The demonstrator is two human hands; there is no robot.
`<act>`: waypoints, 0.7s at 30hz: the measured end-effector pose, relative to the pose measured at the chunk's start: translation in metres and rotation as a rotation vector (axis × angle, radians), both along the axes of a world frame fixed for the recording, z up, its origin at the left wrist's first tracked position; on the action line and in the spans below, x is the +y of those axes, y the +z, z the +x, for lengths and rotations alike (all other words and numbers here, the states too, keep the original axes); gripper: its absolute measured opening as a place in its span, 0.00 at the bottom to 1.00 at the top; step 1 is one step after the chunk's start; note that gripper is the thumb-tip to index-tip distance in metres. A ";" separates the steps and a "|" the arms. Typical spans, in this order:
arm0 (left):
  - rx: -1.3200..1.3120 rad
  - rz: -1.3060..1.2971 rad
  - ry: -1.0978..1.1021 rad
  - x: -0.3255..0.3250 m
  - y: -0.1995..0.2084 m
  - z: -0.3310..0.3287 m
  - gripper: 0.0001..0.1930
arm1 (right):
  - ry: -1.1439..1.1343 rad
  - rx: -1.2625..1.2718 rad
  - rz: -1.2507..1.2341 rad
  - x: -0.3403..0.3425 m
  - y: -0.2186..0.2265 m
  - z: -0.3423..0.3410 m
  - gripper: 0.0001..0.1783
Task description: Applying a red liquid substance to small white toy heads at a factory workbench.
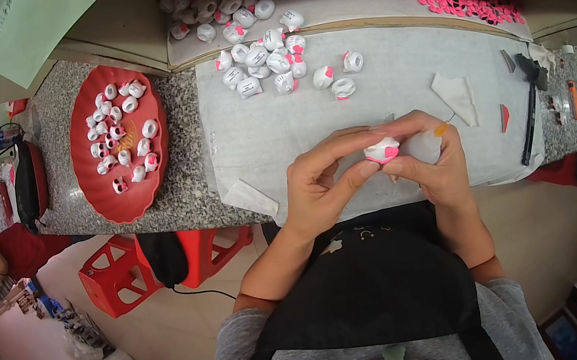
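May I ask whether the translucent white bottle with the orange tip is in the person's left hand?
No, the translucent white bottle with the orange tip sits within the curled right hand.

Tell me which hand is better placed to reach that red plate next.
Probably the left hand: it is nearer the red plate, while the right hand also holds a translucent bottle. Both hold the white-and-pink piece.

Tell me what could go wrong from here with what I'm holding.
The white-and-pink piece is pinched between your left grip and right grip, so it might slip.
Your right grip also seems to hold a translucent bottle, which could shift or leak.
The red dish, holding loose pieces, sits near the counter's front edge; a bump might spill them.
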State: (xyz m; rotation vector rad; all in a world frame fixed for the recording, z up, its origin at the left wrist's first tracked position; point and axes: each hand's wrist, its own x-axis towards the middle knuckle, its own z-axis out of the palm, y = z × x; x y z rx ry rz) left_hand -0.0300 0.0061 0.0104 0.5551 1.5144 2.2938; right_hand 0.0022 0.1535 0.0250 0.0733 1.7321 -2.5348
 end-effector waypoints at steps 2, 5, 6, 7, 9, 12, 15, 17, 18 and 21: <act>-0.002 0.006 0.011 0.001 0.000 0.000 0.13 | -0.009 -0.011 0.035 -0.002 0.004 -0.001 0.15; 0.022 0.016 0.033 0.001 -0.003 0.000 0.13 | -0.029 0.024 0.067 -0.003 0.002 -0.003 0.14; 0.045 0.018 0.043 0.002 -0.004 0.000 0.14 | -0.028 0.024 0.068 -0.004 0.001 -0.003 0.14; 0.046 0.019 0.044 0.001 -0.003 -0.001 0.14 | -0.048 0.023 0.066 -0.005 0.000 -0.003 0.14; 0.018 -0.008 0.048 0.000 -0.001 -0.001 0.13 | -0.060 0.024 0.061 -0.007 -0.001 -0.005 0.14; -0.061 0.018 0.041 -0.004 -0.001 0.001 0.12 | -0.019 -0.049 -0.015 -0.009 0.000 -0.005 0.14; 0.035 0.092 -0.006 -0.002 -0.008 -0.001 0.12 | -0.011 -0.033 0.039 -0.003 0.000 0.002 0.13; 0.023 0.128 -0.035 -0.003 -0.011 0.002 0.11 | 0.008 -0.009 0.043 -0.004 -0.001 0.006 0.13; 0.078 0.132 -0.045 -0.003 -0.011 0.001 0.11 | -0.007 0.011 0.027 -0.005 0.000 0.008 0.13; -0.073 0.189 0.009 -0.009 -0.002 0.004 0.12 | -0.010 0.000 0.000 -0.015 -0.001 0.004 0.14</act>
